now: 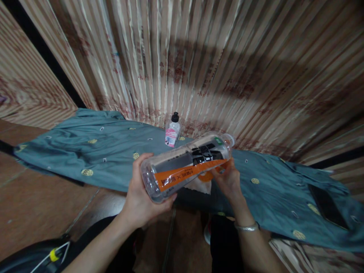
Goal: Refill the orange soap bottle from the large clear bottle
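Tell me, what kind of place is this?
Probably a curtained-off spot indoors: a pleated curtain hangs behind the green cloth, and the floor looks tiled.

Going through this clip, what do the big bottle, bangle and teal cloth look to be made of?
Big bottle: most likely clear, glossy plastic; its base is see-through and catches highlights.
Bangle: probably polished, silver-toned metal, since it gleams.
Teal cloth: fabric, mostly matt, judging by its soft creases; the fibre can't be told.
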The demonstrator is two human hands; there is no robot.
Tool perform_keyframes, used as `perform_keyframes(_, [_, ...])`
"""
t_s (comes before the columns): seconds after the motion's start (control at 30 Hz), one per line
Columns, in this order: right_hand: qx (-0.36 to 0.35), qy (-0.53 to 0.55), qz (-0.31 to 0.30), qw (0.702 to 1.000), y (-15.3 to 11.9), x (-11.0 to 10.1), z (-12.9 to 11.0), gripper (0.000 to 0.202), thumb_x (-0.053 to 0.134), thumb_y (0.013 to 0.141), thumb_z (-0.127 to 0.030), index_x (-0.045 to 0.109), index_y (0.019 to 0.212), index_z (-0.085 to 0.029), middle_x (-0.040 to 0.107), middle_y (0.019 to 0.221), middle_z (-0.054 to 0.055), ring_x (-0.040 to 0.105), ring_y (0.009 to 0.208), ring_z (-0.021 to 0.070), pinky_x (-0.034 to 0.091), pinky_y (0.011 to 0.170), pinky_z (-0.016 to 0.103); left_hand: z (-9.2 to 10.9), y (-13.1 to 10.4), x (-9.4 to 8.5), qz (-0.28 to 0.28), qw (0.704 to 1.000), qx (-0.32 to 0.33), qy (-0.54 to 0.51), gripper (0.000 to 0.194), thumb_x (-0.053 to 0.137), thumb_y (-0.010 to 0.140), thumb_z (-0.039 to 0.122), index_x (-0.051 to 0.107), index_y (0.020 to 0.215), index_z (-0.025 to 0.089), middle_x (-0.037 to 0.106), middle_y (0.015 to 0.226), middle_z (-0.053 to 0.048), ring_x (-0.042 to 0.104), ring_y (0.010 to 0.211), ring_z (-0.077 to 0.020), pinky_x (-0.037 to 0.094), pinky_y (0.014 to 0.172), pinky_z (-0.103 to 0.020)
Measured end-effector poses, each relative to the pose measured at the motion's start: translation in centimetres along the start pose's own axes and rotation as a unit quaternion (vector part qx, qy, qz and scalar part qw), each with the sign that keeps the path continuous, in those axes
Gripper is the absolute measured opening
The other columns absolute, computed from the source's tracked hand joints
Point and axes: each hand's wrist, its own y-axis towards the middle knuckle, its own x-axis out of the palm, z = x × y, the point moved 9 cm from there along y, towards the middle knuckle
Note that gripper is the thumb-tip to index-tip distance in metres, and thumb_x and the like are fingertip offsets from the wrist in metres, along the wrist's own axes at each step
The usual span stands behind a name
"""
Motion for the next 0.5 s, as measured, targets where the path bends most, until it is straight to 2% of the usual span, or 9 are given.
perform_keyframes(0.5, [-0.008, -0.013, -0.001, 1.000, -0.06, 0.00, 0.02, 0.065, 0.073, 0.078, -0.063, 0.059, 0.125, -0.020, 0.079, 0.096, 0.011, 0.078, 0.085, 0.0346, 0.063, 0.081, 0.051, 0.44, 0.16, -0.07, -0.001, 1.000, 0.000, 0.012, 0.083, 0.084, 0.062, 0.032, 0.041, 0.134, 0.033, 0.068, 0.102, 0.000, 0.074, 0.082, -0.0265, 0.065, 0.072, -0.044])
